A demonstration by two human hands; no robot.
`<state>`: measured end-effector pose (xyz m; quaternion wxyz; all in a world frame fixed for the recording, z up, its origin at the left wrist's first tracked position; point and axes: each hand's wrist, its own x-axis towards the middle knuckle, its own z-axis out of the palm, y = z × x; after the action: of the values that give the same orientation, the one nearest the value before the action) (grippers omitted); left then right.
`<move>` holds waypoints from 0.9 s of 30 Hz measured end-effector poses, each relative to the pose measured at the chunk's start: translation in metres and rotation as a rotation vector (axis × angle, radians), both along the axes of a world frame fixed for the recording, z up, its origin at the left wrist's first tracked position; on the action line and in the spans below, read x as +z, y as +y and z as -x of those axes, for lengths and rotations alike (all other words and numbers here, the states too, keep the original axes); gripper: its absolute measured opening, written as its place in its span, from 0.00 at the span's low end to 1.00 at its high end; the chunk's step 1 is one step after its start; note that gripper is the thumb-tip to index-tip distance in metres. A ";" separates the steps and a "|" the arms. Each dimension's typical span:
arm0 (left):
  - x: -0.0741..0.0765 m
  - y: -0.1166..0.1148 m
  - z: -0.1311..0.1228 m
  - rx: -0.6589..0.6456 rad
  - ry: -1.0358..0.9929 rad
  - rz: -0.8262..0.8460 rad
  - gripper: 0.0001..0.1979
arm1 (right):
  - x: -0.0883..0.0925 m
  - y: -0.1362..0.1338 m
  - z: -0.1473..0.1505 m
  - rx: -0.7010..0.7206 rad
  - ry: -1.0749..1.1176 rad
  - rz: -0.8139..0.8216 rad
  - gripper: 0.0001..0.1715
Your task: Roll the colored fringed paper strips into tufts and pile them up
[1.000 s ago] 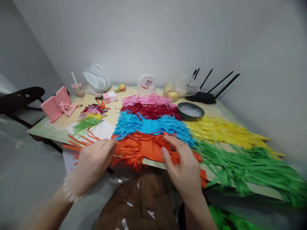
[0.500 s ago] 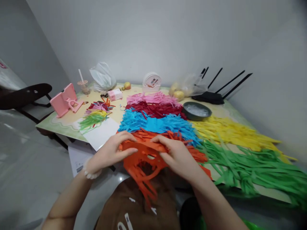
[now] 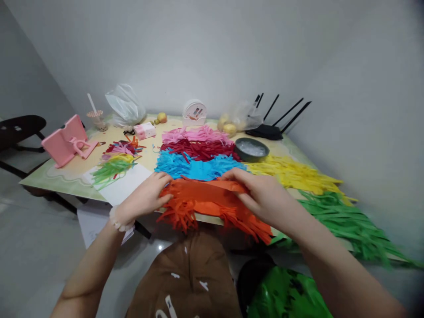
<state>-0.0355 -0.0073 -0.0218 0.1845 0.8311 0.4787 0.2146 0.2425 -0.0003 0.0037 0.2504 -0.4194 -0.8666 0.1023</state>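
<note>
My left hand (image 3: pixel 145 196) pinches the left side of an orange fringed sheet (image 3: pixel 202 193) at the table's near edge. My right hand (image 3: pixel 261 194) grips its upper right part, thumb below and fingers above. Between the hands the sheet stretches nearly flat, its cut strips hanging in bunches at both sides. More orange strips lie beneath it. Just beyond is a blue fringed sheet (image 3: pixel 201 169), then dark red strips (image 3: pixel 202 149) and pink strips (image 3: pixel 197 134). To the right lie yellow strips (image 3: pixel 298 173) and green strips (image 3: pixel 344 221).
A dark bowl (image 3: pixel 251 150) with clear contents stands right of the red strips. A black antennaed device (image 3: pixel 265 131) sits behind it. At left are a pink stand (image 3: pixel 64 141), a cup with straw (image 3: pixel 98 121), a small multicoloured fringe bundle (image 3: pixel 114 168) and white paper (image 3: pixel 114 193).
The orange sheet, folded and hanging over my lap before, is now laid out wider at the table edge. My hands have moved apart. The view has shifted to the right.
</note>
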 end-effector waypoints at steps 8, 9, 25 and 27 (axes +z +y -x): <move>0.000 0.013 -0.042 -0.194 -0.241 0.147 0.08 | 0.021 -0.010 -0.005 0.062 -0.049 0.084 0.20; -0.002 0.017 -0.042 -0.190 -0.286 0.215 0.10 | 0.020 -0.011 -0.008 0.067 -0.012 0.119 0.21; -0.019 0.007 -0.034 0.008 -0.699 0.322 0.11 | -0.035 -0.011 -0.014 -0.046 0.663 0.470 0.11; -0.021 0.009 -0.032 -0.027 -0.727 0.319 0.10 | -0.037 -0.011 -0.016 -0.040 0.696 0.501 0.10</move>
<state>-0.0038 0.0013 -0.0427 0.4715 0.6681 0.3986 0.4152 0.2581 -0.0114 -0.0337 0.4201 -0.4243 -0.6706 0.4402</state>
